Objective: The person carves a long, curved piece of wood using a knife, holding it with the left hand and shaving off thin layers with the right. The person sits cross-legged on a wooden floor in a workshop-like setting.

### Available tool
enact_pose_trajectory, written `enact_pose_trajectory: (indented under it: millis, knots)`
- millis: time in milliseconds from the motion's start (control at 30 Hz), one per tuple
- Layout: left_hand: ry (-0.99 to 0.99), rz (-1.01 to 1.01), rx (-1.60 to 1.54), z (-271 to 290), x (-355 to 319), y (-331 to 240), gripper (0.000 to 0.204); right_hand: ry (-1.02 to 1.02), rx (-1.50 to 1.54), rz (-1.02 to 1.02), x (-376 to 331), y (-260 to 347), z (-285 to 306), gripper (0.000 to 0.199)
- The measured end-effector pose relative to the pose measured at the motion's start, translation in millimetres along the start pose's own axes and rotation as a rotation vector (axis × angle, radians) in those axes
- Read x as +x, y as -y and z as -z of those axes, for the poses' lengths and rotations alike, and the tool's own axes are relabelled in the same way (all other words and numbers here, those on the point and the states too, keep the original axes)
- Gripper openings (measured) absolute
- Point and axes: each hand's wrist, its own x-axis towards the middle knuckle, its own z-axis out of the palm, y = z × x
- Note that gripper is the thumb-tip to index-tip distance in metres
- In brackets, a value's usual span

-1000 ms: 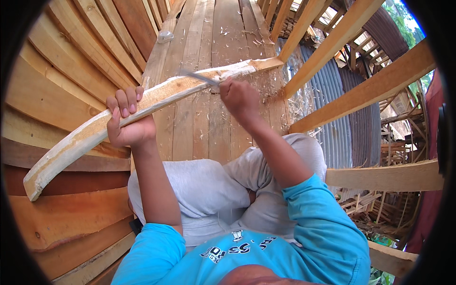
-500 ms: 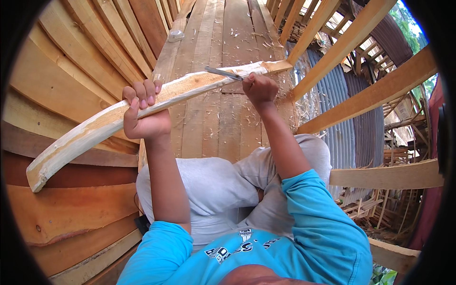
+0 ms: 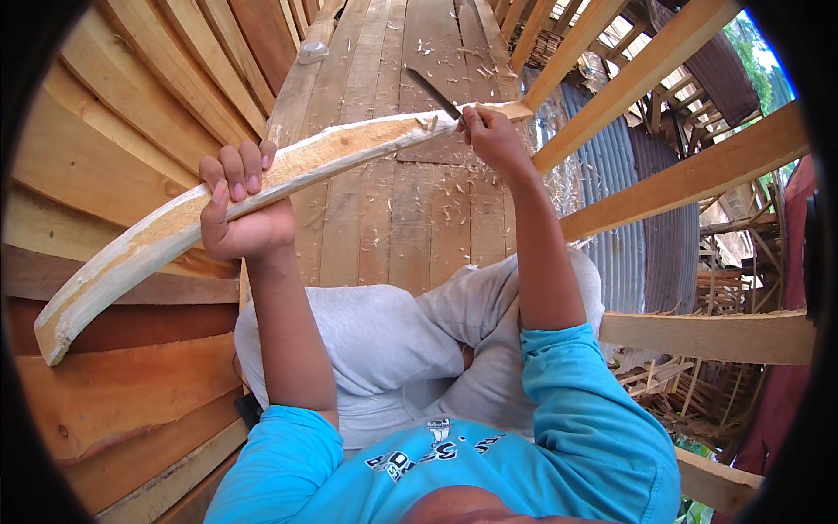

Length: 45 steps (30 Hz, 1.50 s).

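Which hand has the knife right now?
The right hand holds the knife; the left hand instead grips the curved wood farther left.

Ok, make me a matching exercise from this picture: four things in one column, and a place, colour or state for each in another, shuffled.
Things:
1. knife
2. curved wood
3. shirt
4. wood shavings

Places, colours or states:
A. bright blue
B. scattered over the floorboards
C. held in the right hand
D. gripped by the left hand

Right pairs: 1-C, 2-D, 3-A, 4-B.
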Motion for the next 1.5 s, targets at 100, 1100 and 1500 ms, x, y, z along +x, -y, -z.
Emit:
enact_pose_trajectory:
  millis: [100,1100,1500]
  knots:
    - [0.016,-0.006,0.007,2.1,2.1,1.4,0.022,-0.023,-0.062,-0.053,-11.1,2.6,-15.3,0.045]
    - [-0.020,-0.003,-0.006,-5.3,0.6,1.3,0.025,-0.050,0.110,-0.269,-13.6,19.8,32.4,0.052]
    - [0.012,-0.005,0.005,-1.9,1.5,1.6,0.024,0.096,-0.211,-0.051,-32.6,51.3,-5.0,0.060]
